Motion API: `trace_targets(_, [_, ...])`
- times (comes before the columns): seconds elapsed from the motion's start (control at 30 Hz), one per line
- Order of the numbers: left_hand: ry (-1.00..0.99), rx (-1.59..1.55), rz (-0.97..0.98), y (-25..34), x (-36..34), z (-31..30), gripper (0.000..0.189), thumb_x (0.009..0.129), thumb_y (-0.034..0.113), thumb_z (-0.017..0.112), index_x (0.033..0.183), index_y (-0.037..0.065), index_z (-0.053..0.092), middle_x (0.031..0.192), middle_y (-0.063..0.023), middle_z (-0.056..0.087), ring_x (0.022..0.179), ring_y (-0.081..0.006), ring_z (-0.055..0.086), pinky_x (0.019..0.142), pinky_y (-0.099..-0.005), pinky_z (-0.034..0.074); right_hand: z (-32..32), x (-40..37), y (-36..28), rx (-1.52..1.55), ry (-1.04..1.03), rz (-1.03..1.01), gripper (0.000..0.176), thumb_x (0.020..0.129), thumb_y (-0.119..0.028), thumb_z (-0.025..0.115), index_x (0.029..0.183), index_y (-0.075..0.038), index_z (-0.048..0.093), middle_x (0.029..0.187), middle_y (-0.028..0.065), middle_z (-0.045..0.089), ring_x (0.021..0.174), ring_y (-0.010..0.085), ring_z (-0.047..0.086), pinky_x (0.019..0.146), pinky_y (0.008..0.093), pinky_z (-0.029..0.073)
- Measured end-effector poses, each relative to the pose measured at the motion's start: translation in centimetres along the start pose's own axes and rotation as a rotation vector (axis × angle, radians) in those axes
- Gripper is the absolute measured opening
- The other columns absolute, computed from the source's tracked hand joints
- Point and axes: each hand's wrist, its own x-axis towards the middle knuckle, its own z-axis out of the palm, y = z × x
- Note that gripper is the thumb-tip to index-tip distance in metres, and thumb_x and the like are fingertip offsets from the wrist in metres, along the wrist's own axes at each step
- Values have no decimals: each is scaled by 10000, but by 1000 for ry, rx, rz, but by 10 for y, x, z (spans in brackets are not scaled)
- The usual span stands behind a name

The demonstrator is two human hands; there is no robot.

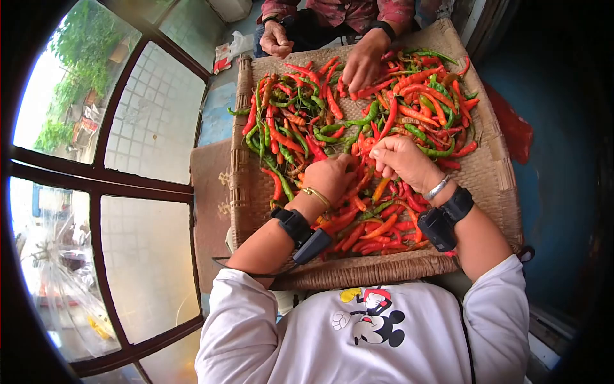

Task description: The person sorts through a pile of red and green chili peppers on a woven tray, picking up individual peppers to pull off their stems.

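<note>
Chili peppers lie in heaps on a woven tray (501,173) in front of me. My left hand (330,177) is closed low over the middle of them, its fingers curled inward; what it holds is hidden. A bright red chili pepper (315,148) lies against its back edge. To the right, my right hand (407,164) has thumb and forefinger pinched together above the peppers, and anything between them is too small to make out. Between my forearms lies a heap of mostly red chili peppers (382,228).
Across the tray a person's hand (362,66) touches the peppers, while that person's other hand (275,40) hangs over the far rim. A mixed red and green heap (291,121) lies at left, another (435,105) at right. A framed window (148,115) stands at left.
</note>
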Motion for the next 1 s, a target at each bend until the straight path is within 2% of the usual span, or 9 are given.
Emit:
trace_targets(0.03, [-99,59,-87,4,1,-3,190,768,290,593,868,129,615,732,-101,605,666,-295,598,589,-397,478,1,1,2,-3,1,-2,167,872,-181,504,799,-46,570,645,-13,554,524,33,491,440,161,382])
trace_targets(0.17, [-14,108,-37,-5,1,16,185,771,289,594,857,126,609,648,-100,607,628,-296,601,575,-398,476,7,-2,4,-69,-28,27,175,869,-187,505,781,-49,568,652,-16,552,521,38,492,439,165,385])
trace_targets(0.43, [404,-246,320,6,1,-2,96,719,23,604,792,66,558,770,-86,562,715,-288,583,583,-348,477,18,-3,5,-131,3,-46,190,834,-176,553,900,1,571,683,-15,539,587,65,520,522,215,448])
trace_targets(0.53, [402,-354,344,11,-1,-3,121,721,-17,576,801,63,531,774,-94,539,718,-295,574,594,-354,471,18,-4,1,-49,14,-132,232,842,-196,574,989,-22,530,706,-16,536,577,52,507,515,198,435])
trace_targets(0.73, [331,-528,377,9,0,-5,181,717,-26,579,863,57,512,785,-116,535,674,-308,565,571,-350,467,13,0,3,106,26,-146,169,846,-192,568,907,-36,548,673,-21,530,536,41,485,487,187,417])
trace_targets(0.83, [330,-632,352,13,-2,-8,230,734,-3,604,941,48,519,825,-109,550,650,-263,573,569,-323,469,3,3,-7,165,199,-124,146,853,-209,560,869,-64,563,619,-11,533,478,42,466,426,178,388])
trace_targets(0.9, [300,-737,174,17,-6,-13,276,752,26,623,1009,39,524,841,-88,560,646,-204,572,580,-295,470,-13,3,-26,217,315,-185,158,854,-214,558,888,-60,566,613,-9,529,477,43,465,411,179,385])
trace_targets(0.93, [289,-717,158,16,-7,-14,327,775,0,604,1087,48,523,834,-55,595,656,-110,574,596,-237,470,-24,4,-36,238,372,-257,152,858,-190,547,917,-51,564,627,0,543,485,44,474,421,180,388])
trace_targets(1.0, [271,-664,199,8,-5,-10,313,778,2,602,1078,44,525,830,-55,593,658,-111,573,596,-237,470,-48,5,-48,309,443,-367,225,866,-155,531,1052,-28,526,697,32,588,529,61,516,444,189,409])
